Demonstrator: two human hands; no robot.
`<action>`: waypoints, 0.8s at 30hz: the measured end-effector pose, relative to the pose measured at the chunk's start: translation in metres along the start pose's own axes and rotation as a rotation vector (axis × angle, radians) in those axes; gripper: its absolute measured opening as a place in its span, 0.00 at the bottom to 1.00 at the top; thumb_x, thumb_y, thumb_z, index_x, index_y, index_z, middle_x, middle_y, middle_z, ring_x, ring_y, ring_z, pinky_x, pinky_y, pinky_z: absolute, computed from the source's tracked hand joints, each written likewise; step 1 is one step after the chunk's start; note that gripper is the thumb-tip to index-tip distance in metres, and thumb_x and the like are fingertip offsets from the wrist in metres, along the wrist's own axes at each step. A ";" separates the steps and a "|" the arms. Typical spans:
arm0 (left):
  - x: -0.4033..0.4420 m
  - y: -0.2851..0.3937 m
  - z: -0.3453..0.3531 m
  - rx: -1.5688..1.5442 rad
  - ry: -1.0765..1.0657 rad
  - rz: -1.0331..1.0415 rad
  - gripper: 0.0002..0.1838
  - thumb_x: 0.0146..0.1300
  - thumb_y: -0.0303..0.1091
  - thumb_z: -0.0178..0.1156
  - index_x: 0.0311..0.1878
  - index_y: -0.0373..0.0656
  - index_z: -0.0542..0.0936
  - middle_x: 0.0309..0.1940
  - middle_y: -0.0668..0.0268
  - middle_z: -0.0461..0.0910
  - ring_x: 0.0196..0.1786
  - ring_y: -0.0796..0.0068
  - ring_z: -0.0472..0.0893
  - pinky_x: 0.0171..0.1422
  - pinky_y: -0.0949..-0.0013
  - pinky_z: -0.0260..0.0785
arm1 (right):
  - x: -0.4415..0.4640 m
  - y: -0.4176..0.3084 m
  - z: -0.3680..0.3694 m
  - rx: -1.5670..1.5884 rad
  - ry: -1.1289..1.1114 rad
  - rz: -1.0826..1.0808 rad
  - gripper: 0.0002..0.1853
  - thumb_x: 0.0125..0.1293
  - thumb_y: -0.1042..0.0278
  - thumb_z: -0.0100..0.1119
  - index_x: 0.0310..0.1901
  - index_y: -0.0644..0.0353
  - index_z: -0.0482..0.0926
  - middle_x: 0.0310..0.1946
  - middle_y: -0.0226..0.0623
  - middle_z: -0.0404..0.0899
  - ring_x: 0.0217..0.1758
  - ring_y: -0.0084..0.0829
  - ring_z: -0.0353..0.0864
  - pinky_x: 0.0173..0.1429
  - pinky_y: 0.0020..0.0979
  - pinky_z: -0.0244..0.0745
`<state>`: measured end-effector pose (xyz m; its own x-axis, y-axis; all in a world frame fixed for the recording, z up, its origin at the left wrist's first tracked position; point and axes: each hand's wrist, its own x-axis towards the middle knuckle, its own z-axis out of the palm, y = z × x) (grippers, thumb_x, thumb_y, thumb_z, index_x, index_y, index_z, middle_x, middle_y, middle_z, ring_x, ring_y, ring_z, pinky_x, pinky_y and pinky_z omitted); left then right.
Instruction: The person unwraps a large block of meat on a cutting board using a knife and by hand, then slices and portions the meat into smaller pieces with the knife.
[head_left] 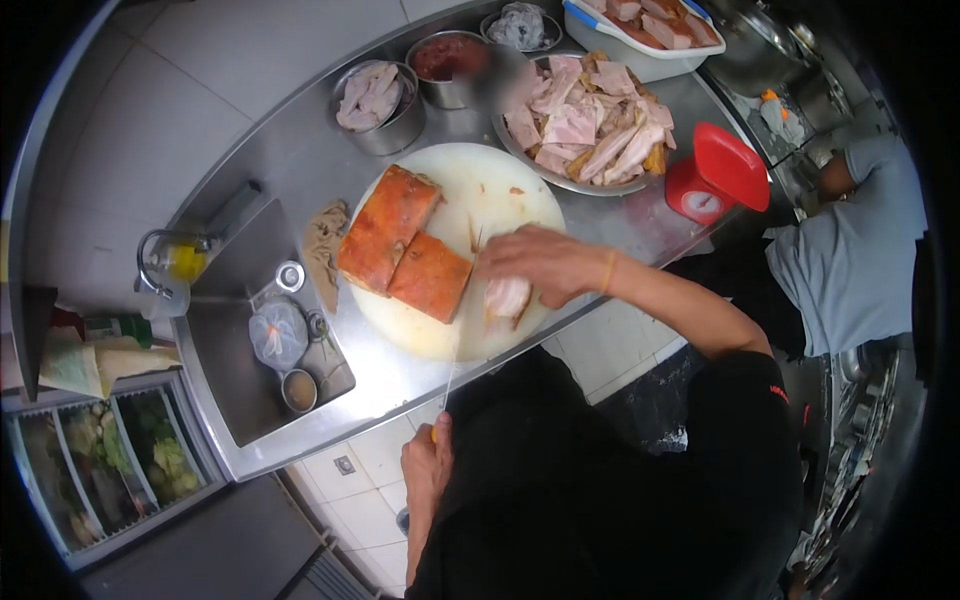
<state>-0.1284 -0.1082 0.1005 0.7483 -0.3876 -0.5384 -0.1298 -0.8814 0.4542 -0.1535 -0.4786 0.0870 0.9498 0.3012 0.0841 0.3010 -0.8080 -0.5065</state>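
Observation:
My left hand (427,457) is wrapped around the handle of a knife (455,368), whose thin blade reaches over the near edge of the round white cutting board (400,335). On the board, my right hand (540,263) has its fingers bent down over a cut piece of roast pork (507,298); the fingertips are partly hidden. Just left of the blade lie two larger slabs of roast pork with reddish-brown skin, a bigger slab (385,220) and a smaller slab (432,278), side by side and touching.
Behind the board stand a large bowl of cut meat (590,120), metal pots (385,125) and a white tub (640,62). A red scale (715,175) is at right. Left are a crumpled brown cloth (325,250) and a sink (240,425). Another person (850,250) stands at far right.

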 end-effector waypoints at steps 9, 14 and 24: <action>0.002 -0.011 -0.020 0.031 -0.023 0.012 0.36 0.77 0.60 0.47 0.34 0.31 0.81 0.27 0.38 0.81 0.36 0.33 0.82 0.44 0.45 0.72 | 0.017 0.029 -0.012 0.256 -0.398 0.823 0.27 0.39 0.49 0.76 0.39 0.60 0.86 0.32 0.41 0.84 0.43 0.43 0.85 0.56 0.41 0.75; 0.001 -0.019 -0.018 -0.036 -0.033 0.035 0.35 0.78 0.59 0.48 0.34 0.31 0.81 0.26 0.38 0.81 0.35 0.33 0.81 0.43 0.45 0.72 | -0.004 0.028 -0.009 0.167 -0.102 0.750 0.28 0.38 0.50 0.76 0.39 0.64 0.86 0.36 0.48 0.86 0.41 0.46 0.86 0.46 0.42 0.79; 0.006 -0.027 -0.022 -0.239 -0.169 0.049 0.36 0.79 0.59 0.45 0.34 0.30 0.81 0.25 0.39 0.79 0.34 0.36 0.81 0.43 0.48 0.72 | -0.011 -0.030 0.041 -0.240 0.367 0.653 0.36 0.39 0.62 0.76 0.55 0.62 0.78 0.50 0.45 0.83 0.56 0.47 0.81 0.58 0.44 0.75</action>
<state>-0.1060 -0.0812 0.1003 0.6231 -0.4850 -0.6135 0.0092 -0.7799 0.6258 -0.1760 -0.4371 0.0663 0.8954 -0.4252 0.1320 -0.3579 -0.8637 -0.3548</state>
